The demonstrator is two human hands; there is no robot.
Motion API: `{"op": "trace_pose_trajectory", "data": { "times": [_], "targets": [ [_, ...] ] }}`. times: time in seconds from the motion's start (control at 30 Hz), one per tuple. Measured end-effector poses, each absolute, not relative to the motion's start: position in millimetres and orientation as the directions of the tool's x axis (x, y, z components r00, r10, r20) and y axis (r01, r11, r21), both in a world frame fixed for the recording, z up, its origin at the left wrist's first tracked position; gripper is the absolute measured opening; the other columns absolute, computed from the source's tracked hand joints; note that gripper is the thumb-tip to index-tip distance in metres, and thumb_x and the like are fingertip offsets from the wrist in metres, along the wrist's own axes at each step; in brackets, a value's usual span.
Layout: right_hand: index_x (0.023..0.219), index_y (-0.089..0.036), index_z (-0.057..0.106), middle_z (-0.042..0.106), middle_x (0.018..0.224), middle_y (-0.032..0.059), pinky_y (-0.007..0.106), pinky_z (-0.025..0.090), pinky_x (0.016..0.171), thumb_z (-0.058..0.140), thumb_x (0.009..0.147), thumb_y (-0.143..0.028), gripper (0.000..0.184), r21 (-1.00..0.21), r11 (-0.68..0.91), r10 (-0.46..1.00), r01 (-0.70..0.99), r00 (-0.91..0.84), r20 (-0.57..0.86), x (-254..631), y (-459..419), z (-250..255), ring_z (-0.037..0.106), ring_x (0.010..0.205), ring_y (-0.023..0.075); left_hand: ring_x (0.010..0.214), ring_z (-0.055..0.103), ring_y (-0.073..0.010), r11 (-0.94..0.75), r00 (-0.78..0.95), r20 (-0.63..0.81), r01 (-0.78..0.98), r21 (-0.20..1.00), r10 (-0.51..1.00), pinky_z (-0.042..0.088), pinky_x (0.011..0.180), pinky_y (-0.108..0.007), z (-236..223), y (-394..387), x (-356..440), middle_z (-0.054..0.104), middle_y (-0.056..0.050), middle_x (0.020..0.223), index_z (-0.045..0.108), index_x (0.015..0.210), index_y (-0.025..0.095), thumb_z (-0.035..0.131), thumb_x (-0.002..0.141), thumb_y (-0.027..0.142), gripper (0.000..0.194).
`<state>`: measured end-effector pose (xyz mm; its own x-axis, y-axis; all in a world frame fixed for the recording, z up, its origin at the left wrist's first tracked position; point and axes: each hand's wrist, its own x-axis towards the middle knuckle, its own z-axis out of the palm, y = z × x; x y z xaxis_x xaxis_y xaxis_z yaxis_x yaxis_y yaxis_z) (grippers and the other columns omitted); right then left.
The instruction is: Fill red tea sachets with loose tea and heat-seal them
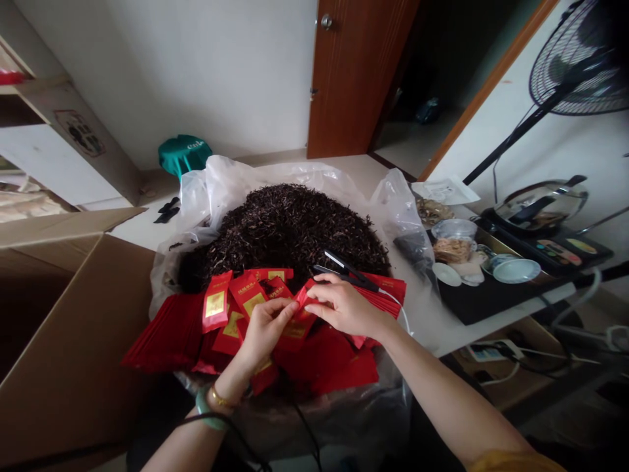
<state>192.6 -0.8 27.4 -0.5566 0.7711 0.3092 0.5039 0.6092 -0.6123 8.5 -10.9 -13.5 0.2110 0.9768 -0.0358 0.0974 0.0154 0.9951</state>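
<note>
My left hand (268,328) and my right hand (344,305) both pinch a red tea packet (299,321) with a gold label, holding it between them. Many similar red packets (167,334) lie in a loose pile below my hands. Behind them, a large heap of dark loose tea leaves (289,229) sits in a white plastic bag (216,190). Just beyond my right fingers lies a black flat heat sealer (346,272), shaped like tongs, with a white cord (400,311). I cannot tell whether my right hand touches it.
An open cardboard box (63,314) stands at the left. To the right, a black tray (491,295) holds cups, a saucer and small containers. A kettle (540,206) and a standing fan (580,65) are beyond it. A power strip (491,351) lies below the table edge.
</note>
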Motion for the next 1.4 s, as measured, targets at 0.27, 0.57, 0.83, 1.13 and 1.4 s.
{"op": "trace_pose_trajectory", "data": {
  "times": [0.27,0.57,0.83,1.13,1.4],
  "targets": [
    [0.057,-0.018,0.055,0.057,0.06,-0.0005,0.031,0.046,0.08,0.071,0.076,-0.032,0.029,-0.659,0.433,0.813,0.615,-0.582,-0.009,189,-3,32,0.061,0.085,0.0214,0.062,0.066,-0.0164,-0.207,0.131,0.177,0.271,0.94,0.976,0.05,0.058,-0.022,-20,-16,8,0.074,-0.004,0.069,0.073,0.073,0.015,0.06,0.079,0.032,0.022],
    [0.07,-0.016,0.06,0.065,0.078,0.0045,0.027,0.04,0.07,0.049,0.092,-0.024,0.026,-0.698,0.449,0.737,0.557,-0.673,-0.063,190,-3,33,0.056,0.074,0.0151,0.062,0.067,-0.014,-0.488,0.179,0.462,0.467,0.737,0.869,0.051,0.059,-0.02,-19,-14,3,0.073,-0.004,0.071,0.07,0.078,0.016,0.054,0.088,0.026,0.021],
    [0.058,-0.019,0.043,0.051,0.064,-0.002,0.026,0.039,0.067,0.048,0.091,-0.023,0.033,-0.771,0.337,0.724,0.54,-0.672,-0.155,185,-6,36,0.048,0.063,0.0121,0.048,0.059,-0.0102,-0.535,0.204,0.528,0.584,0.61,0.824,0.045,0.049,-0.018,-22,-16,2,0.065,0.0,0.056,0.064,0.071,0.016,0.05,0.092,0.028,0.029],
    [0.063,-0.02,0.044,0.047,0.061,-0.0024,0.025,0.034,0.056,0.043,0.091,-0.028,0.03,-0.765,0.281,0.805,0.579,-0.576,-0.14,191,-2,30,0.041,0.056,0.0117,0.091,0.066,-0.0212,-0.722,0.387,0.675,0.613,0.321,0.628,0.054,0.079,-0.033,-22,-15,4,0.07,-0.012,0.105,0.056,0.115,0.016,0.058,0.088,0.027,0.029],
    [0.084,-0.016,0.063,0.056,0.071,-0.0007,0.026,0.041,0.065,0.043,0.091,-0.035,0.028,-0.896,0.171,0.77,0.41,-0.622,-0.138,190,-2,33,0.051,0.066,0.0139,0.085,0.067,-0.0223,-0.678,0.365,0.712,0.704,0.211,0.6,0.051,0.074,-0.035,-25,-15,5,0.072,-0.01,0.099,0.054,0.114,0.016,0.059,0.088,0.03,0.03]
  ]
}}
